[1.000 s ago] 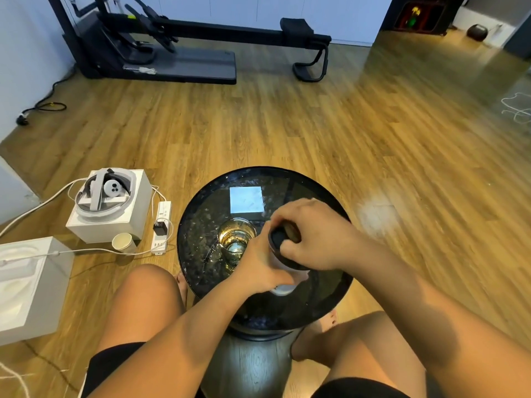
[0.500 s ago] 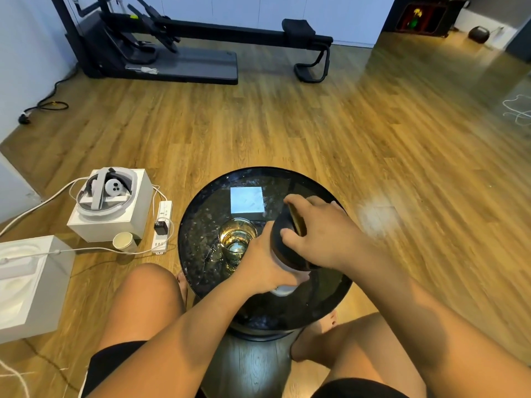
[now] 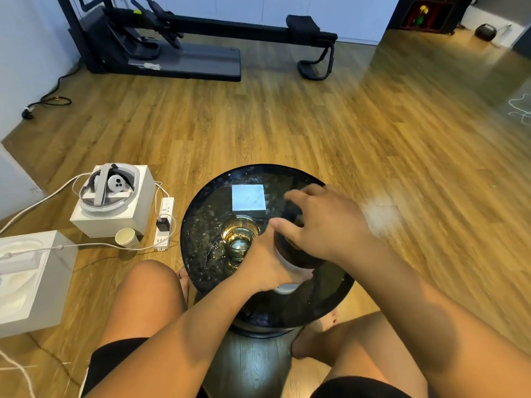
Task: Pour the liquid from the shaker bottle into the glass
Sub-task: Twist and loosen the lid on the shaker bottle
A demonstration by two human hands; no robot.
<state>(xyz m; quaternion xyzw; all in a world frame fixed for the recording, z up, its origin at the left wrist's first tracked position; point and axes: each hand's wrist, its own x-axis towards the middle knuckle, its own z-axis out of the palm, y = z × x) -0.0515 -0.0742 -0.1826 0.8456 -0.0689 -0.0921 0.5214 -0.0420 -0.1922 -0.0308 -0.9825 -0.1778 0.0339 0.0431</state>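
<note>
So both forearms come in from the bottom of the frame and meet over the little round black table (image 3: 201, 225). The left hand (image 3: 267, 262) is wrapped around the body of the shaker bottle (image 3: 287, 287), fingers curled round its near side and thumb sticking up along the far side, so it's properly grasping the bottle and keeping it standing on the tabletop. You can only see a pale sliver of the bottle's lower part peeking out under that hand, plus the dark upper section.

The right hand (image 3: 324, 225) sits on top of the bottle, palm down, wrist bent, thumb reaching toward the left hand and fingers spread out past the far edge of the black lid (image 3: 290, 248). It's a bit motion-blurred, and the lid is mostly hidden under the palm, so I honestly can't tell if it's gripping the lid or just resting on it with the fingers loose.

Just left of the left hand, almost touching the knuckles, is the glass (image 3: 240, 237). It's upright, clear, and looks like it has some see-through liquid at the bottom, though reflections make that hard to judge. What's inside the shaker can't be seen at all.

Beyond the glass, out past both hands, a white square coaster (image 3: 248, 197) lies flat on the table.
</note>
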